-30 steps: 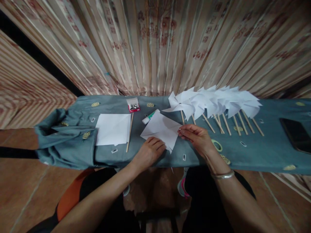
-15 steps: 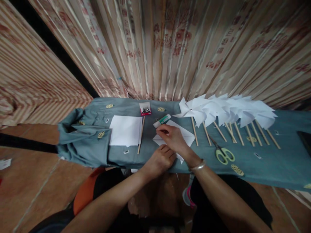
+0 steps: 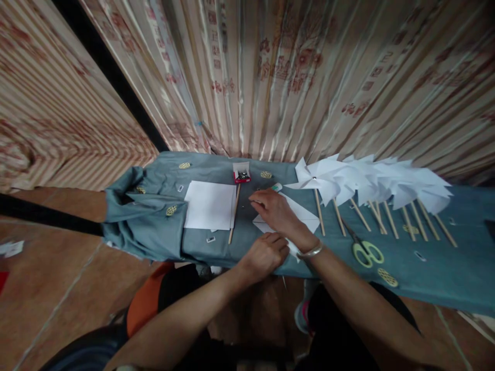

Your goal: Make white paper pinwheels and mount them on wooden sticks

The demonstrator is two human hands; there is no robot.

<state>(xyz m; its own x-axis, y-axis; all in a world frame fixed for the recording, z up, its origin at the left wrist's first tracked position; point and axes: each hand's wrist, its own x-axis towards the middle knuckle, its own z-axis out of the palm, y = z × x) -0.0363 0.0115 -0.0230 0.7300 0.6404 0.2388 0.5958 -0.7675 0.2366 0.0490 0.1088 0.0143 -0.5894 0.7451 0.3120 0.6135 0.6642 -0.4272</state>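
Observation:
A white paper square (image 3: 305, 212) with cut lines lies on the cloth in front of me, turned corner-wise and partly under my hands. My right hand (image 3: 276, 210) reaches across its far left side, fingers drawn together; whatever they hold, if anything, is hidden. Behind those fingers a glue stick (image 3: 277, 187) shows only its end. My left hand (image 3: 267, 253) is curled closed at the sheet's near edge, and its grip is out of sight. Left of the hands, a wooden stick (image 3: 234, 214) lies along a stack of white paper squares (image 3: 210, 205).
A small open red box (image 3: 242, 173) with shiny metal bits stands behind the stack. White paper pinwheels (image 3: 336, 178) on sticks overlap in a row at the right. Green-handled scissors (image 3: 365, 251) lie before them. A curtain (image 3: 255, 103) hangs behind the cloth-covered table (image 3: 444, 268).
My right hand has moved left and slightly away from me, now covering most of the glue stick. The left hand stays at the paper's near edge. The whole view has shifted slightly.

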